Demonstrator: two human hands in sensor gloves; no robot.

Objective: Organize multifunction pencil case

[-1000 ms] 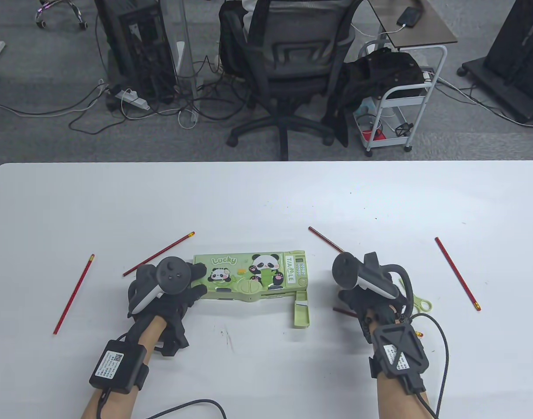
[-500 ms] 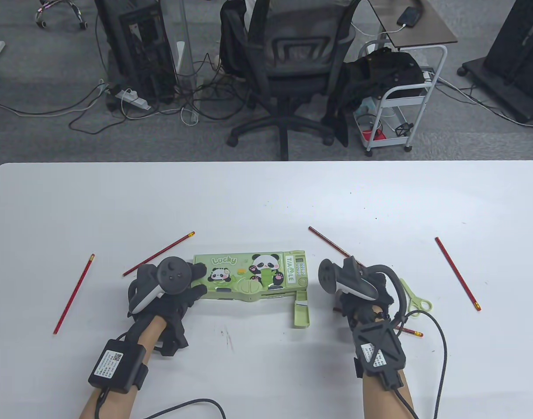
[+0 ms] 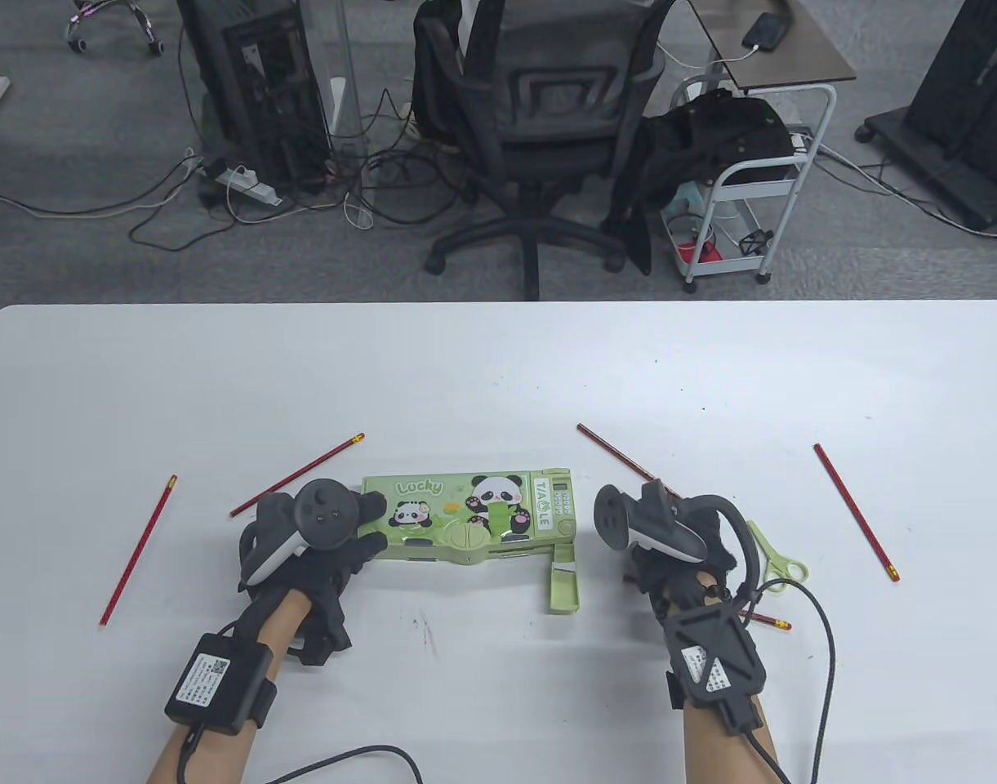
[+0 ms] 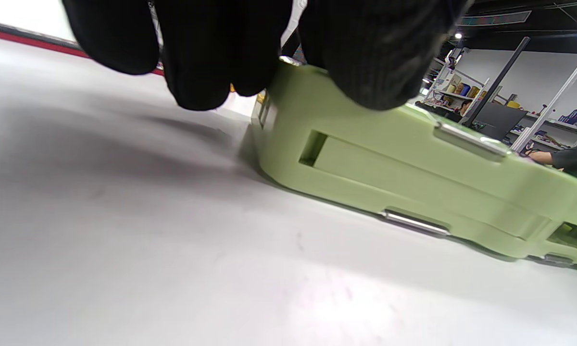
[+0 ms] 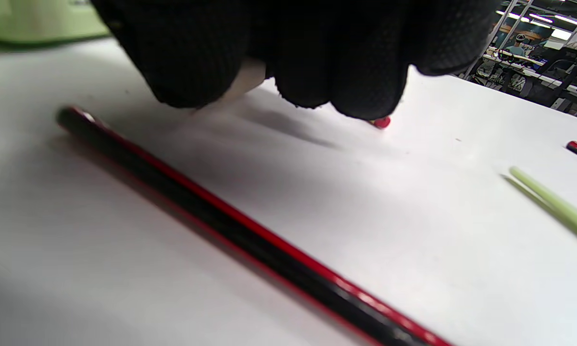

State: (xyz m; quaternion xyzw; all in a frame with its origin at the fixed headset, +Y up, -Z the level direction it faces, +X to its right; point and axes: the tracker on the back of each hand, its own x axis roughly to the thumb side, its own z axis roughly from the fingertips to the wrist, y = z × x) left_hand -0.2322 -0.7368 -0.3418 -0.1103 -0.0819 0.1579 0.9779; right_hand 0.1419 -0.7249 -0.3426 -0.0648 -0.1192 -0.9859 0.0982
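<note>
The green panda pencil case [image 3: 465,518] lies shut at the table's middle, with a small side drawer [image 3: 565,586] swung out at its near right corner. My left hand [image 3: 366,527] grips the case's left end; in the left wrist view its fingers [image 4: 365,57] curl over the top of the case [image 4: 413,168]. My right hand [image 3: 653,563] hovers to the right of the case, over a red-and-black pencil [image 3: 772,621]. In the right wrist view its curled fingers [image 5: 317,62] hold nothing and the pencil [image 5: 250,230] lies flat on the table beneath.
Other red pencils lie at the far left [image 3: 139,551], behind my left hand [image 3: 296,475], behind my right hand [image 3: 616,453] and at the far right [image 3: 856,512]. Green scissors [image 3: 772,555] lie just right of my right hand. An office chair [image 3: 539,122] stands beyond the table.
My right hand shifted left toward the case and turned, uncovering the eraser end of the pencil under it. It has barely moved in the last half second. The left hand and case stayed put.
</note>
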